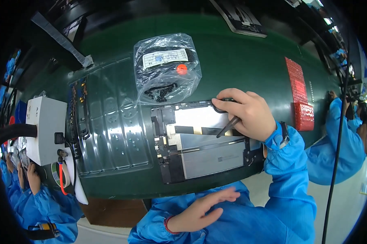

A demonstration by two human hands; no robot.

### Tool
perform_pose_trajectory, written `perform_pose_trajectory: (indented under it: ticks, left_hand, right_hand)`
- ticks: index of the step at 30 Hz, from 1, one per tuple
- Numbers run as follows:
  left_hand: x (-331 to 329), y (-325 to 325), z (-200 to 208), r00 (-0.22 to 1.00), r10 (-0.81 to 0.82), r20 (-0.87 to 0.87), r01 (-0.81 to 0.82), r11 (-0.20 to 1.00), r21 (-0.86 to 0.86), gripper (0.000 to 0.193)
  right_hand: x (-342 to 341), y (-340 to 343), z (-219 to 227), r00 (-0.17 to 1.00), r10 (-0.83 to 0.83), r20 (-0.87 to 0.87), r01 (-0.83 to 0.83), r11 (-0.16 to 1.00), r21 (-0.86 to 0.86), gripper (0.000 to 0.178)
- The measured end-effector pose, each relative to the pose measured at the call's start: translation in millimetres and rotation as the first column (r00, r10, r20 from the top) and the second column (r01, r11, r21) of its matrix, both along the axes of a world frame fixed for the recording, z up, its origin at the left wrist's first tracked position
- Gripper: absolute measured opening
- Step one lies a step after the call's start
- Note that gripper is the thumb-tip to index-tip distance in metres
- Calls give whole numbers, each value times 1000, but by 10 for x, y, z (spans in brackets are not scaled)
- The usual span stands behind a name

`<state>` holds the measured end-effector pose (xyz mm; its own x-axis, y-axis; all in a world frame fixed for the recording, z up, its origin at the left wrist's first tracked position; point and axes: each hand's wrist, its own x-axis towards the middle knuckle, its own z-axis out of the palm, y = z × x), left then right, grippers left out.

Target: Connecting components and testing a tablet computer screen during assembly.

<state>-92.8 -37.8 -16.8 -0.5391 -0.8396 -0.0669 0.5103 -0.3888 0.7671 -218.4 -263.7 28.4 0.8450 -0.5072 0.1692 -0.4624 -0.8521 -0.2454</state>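
Observation:
An opened tablet (214,161) lies on the green table in front of me, its silver battery panels, black frame and internal cables exposed. My right hand (250,114) is over its upper right part, closed round a dark, slim, stick-like tool (228,126) that slants down to the left above the panels. Thumb and forefinger pinch together at the tablet's far edge, where a small dark piece (219,108) shows under the fingertips; I cannot make out what it is. My left hand (200,212) hangs before my body, off the table's near edge, fingers stretched and holding nothing.
Beyond the tablet lies a clear plastic bag (167,73) with black parts. A clear plastic tray (114,122), circuit boards (78,110) and a white box (47,128) are at left. Red bubble wrap (299,91) lies right. Below is a cardboard box (114,211). Co-workers sit both sides.

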Motion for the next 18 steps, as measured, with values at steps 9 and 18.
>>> perform_pose_trajectory:
  ticks: [9,18]
  left_hand:
    - [-69,46,-124,783,452,-427,-120,784,610,53]
    - [-492,27,216,611,740,-280,-643,671,370,26]
  right_hand:
    - [44,178,51,991,-81,-106,81,997,-6,41]
    - [-2,195,118,999,24,-36,-16,982,187,32]
